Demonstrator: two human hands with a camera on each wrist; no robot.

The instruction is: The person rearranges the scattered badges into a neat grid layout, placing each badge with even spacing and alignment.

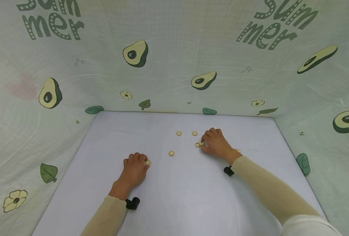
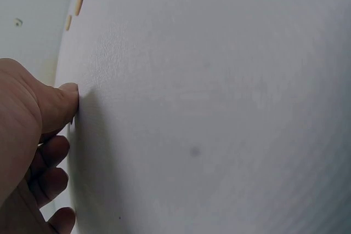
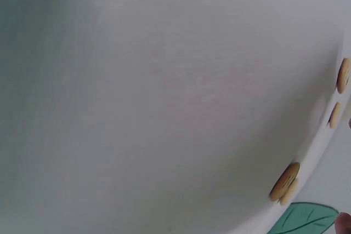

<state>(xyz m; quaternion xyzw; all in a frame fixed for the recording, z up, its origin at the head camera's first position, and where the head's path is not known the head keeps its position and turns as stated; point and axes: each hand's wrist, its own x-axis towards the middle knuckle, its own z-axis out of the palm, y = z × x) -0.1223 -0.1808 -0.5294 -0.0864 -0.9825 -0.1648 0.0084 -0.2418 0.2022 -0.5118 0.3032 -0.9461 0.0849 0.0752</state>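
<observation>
My left hand (image 1: 134, 169) is low over the white table at left, thumb and forefinger pinching a round wooden button (image 1: 148, 162). In the left wrist view the thumb (image 2: 60, 102) points toward the tabletop and the other fingers are curled; the button is hidden there. Farther back, my right hand (image 1: 217, 144) pinches another wooden button (image 1: 202, 143) between thumb and forefinger. Right beside that one lies a loose button (image 1: 197, 144). Only fingertips (image 3: 344, 223) of the right hand show at the edge of the right wrist view.
Two buttons lie toward the back, one left (image 1: 178, 133) and one right (image 1: 194, 133). Another button (image 1: 171, 153) sits between the hands. A further button (image 1: 238, 151) is partly covered by the right wrist. Avocado-print cloth (image 1: 168, 65) walls the table (image 1: 174, 196) at back and sides.
</observation>
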